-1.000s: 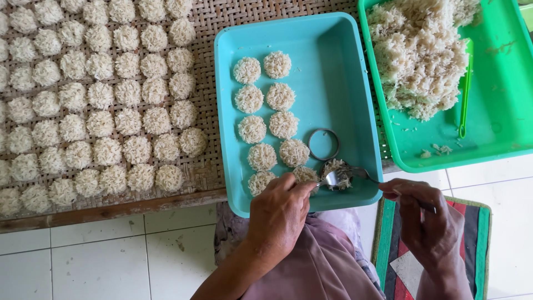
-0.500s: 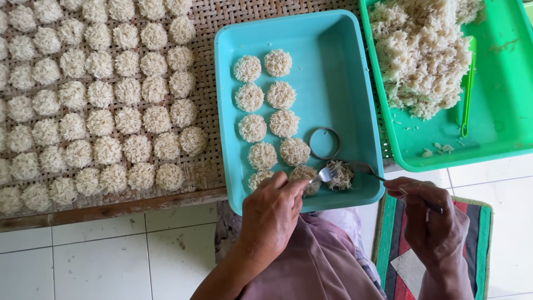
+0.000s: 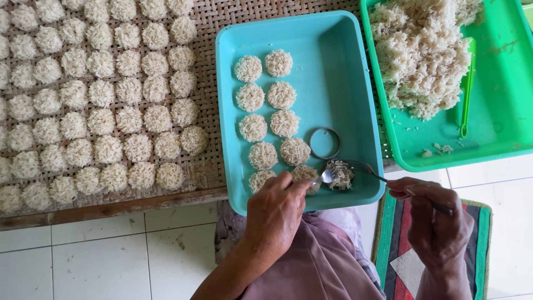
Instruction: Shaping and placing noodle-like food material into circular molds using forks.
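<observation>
At the near right corner of the turquoise tray (image 3: pixel 344 66), the right hand (image 3: pixel 436 222) pinches a spoon (image 3: pixel 355 169) whose handle runs toward four o'clock, its rice-loaded bowl just three o'clock of the left hand's (image 3: pixel 275 214) fingertips (image 3: pixel 297 186), curled on a rice disc (image 3: pixel 305 175).

Smooth turquoise plastic tray (image 3: pixel 333 50) — shiny metal spoon (image 3: pixel 355 166) — rough woven mat (image 3: pixel 214 22), grainy rice cakes (image 3: pixel 266 111)

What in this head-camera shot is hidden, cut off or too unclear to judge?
- Head view: the rice cake under the left hand is partly covered by the fingers; its shape cannot be judged.
- The spoon handle end vanishes inside the right hand.
- The green tray and its rice heap are cut off by the top and right edges.
- The woven mat and its rows of cakes run off the left edge.
</observation>
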